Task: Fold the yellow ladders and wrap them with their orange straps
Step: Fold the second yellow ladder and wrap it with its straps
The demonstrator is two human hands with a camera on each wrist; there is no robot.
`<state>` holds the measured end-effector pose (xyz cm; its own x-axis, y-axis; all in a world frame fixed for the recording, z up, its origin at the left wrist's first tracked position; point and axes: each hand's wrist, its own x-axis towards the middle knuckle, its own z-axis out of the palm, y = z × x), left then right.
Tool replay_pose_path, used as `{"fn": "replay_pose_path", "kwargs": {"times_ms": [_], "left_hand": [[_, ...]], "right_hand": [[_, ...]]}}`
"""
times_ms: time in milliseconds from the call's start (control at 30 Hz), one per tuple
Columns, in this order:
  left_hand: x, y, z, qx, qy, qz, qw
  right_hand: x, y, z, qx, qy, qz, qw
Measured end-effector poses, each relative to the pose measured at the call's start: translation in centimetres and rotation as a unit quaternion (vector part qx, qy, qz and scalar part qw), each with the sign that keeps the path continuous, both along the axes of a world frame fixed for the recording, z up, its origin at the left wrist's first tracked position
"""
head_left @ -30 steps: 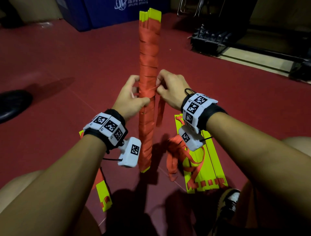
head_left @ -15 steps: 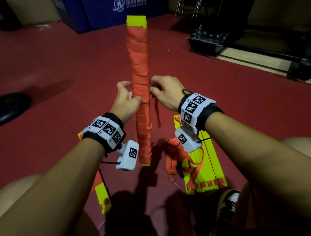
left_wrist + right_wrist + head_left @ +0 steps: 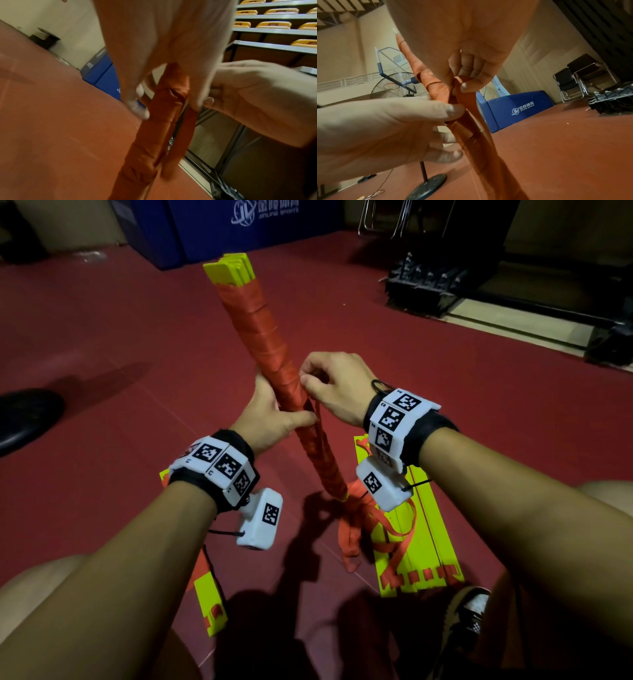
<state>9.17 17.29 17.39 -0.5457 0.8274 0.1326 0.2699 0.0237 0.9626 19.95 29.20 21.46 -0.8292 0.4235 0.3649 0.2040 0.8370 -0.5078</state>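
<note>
- orange webbing covers almost the whole folded ladder bundle (image 3: 274, 385); only the yellow rung ends (image 3: 230, 268) stick out at the top.
- change: a second ago the bundle stood near vertical, now its top leans away and to the person's left, foot still down by the loose strap pile (image 3: 356, 518) on the red floor (image 3: 102, 337).
- left hand (image 3: 270, 419) is wrapped round the bundle at mid-height, thumb across the front pressing the wrap down.
- right hand (image 3: 337, 386) has shifted from beside the bundle to its right edge; thumb and forefinger pinch the strap tail (image 3: 462, 86), other fingers curled in.
- right wrist view shows the tail folded over at the pinch, right at a wrap turn; looks like a tuck-under to lock the end, can't confirm it's through.
- short free end (image 3: 181, 142) hangs below the pinch, so little strap is left to wind.
- read: winding on this one is basically done, securing the tail is the step in hand.
- risk: if the pinch slips before the tuck bites, the top turns could loosen.
- still to do: second ladder (image 3: 421, 546) lies flat on the floor to the right with its strap loose on top; another yellow piece (image 3: 212, 597) lies lower left, state unclear.
</note>
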Motion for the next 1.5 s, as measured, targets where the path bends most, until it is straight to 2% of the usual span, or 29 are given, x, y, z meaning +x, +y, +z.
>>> {"fn": "replay_pose_path", "kwargs": {"times_ms": [167,433,533,767,967,1267,1500], "left_hand": [[-0.3,-0.3,0.3,0.014,0.029,0.060,0.998],[0.0,-0.1,0.9,0.004,-0.005,0.071,0.997],[0.1,0.0,1.2,0.023,-0.024,0.044,0.998],[0.2,-0.2,1.2,0.052,-0.034,0.017,0.998],[-0.3,0.2,1.2,0.072,-0.077,0.061,0.993],[-0.4,0.1,0.8,0.080,-0.046,0.005,0.996],[-0.5,-0.3,0.7,0.059,0.000,0.043,0.997]], "right_hand": [[-0.1,0.0,0.2,0.014,-0.004,0.034,0.999],[-0.5,-0.2,-0.4,0.005,0.007,0.001,1.000],[-0.6,0.2,-0.1,0.010,0.015,-0.031,0.999],[-0.5,0.6,-0.4,-0.013,-0.025,-0.080,0.996],[0.1,0.3,0.1,-0.024,-0.016,-0.054,0.998],[-0.2,-0.1,0.6,-0.012,0.008,-0.038,0.999],[-0.6,0.0,0.2,-0.002,-0.020,-0.026,0.999]]}}
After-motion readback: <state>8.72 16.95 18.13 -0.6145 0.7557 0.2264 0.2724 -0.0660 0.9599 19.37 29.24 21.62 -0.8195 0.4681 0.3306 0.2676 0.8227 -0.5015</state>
